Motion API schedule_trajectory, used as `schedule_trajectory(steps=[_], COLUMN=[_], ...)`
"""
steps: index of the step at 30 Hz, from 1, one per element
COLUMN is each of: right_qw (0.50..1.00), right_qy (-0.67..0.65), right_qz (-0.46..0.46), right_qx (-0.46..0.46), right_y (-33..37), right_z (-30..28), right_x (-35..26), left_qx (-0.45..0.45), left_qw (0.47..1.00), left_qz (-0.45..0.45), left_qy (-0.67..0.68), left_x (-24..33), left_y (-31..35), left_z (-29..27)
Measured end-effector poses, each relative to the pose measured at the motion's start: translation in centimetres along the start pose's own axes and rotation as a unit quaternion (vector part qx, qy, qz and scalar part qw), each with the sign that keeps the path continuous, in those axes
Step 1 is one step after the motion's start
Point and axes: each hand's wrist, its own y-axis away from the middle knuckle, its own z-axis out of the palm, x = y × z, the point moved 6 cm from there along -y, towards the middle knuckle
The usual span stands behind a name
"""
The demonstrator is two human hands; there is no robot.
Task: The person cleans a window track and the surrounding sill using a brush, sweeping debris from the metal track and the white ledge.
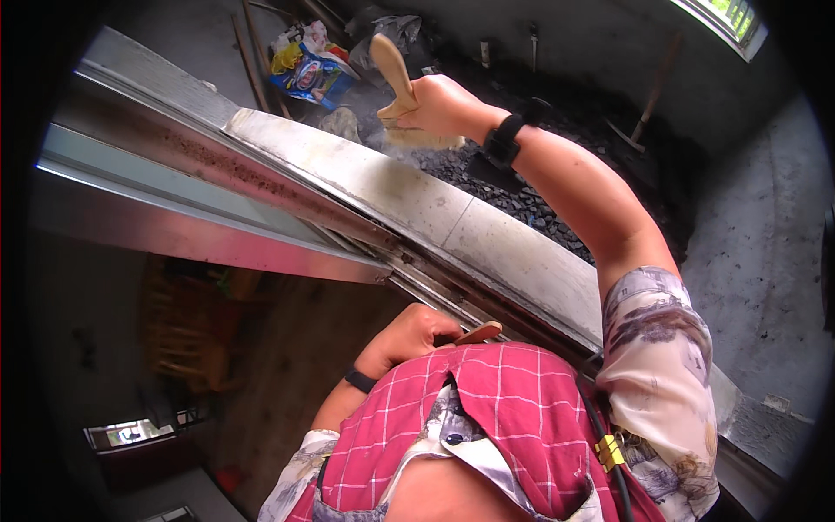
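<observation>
My right hand (448, 109) is stretched out over the far side of a pale stone sill (391, 191), closed round a brush (394, 70). The brush has a curved wooden handle pointing up and wide pale bristles facing down. A haze of dust hangs beside the bristles. Close to my chest, my left hand (417, 333) is closed on a wooden handle (480, 332). The rest of that tool is hidden behind my hand and the red checked apron (504, 391), so its kind does not show.
A dirty metal window track (452, 283) runs along the sill, with a sliding pane (209, 200) at left. Beyond lie dark rubble (513, 200), a blue and yellow plastic bag (309, 74), wooden sticks (252, 61) and a long-handled tool (652, 96). Wooden furniture (187, 331) stands indoors.
</observation>
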Motion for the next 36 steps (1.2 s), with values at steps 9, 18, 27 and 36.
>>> schedule_trajectory(steps=[9,18,27,36], right_qw=[0.965,1.000,0.980,0.992], right_qy=[-0.091,-0.011,-0.081,0.084], right_qz=[0.048,-0.017,0.058,-0.051], right_qx=[-0.243,-0.014,-0.174,0.075], right_y=[2.2,-5.1,-2.2,-8.0], right_z=[4.5,3.8,4.9,6.1], right_x=[-3.3,-4.5,-7.0,-6.1], left_qx=[0.016,0.008,-0.026,-0.017], left_qw=[0.999,0.998,0.999,0.999], left_qz=[-0.021,-0.035,-0.005,0.012], left_qy=[0.033,0.044,0.033,0.044], left_x=[-0.1,2.9,4.8,5.1], left_y=[0.4,0.0,0.2,-0.5], left_z=[-0.2,-0.1,0.3,2.3])
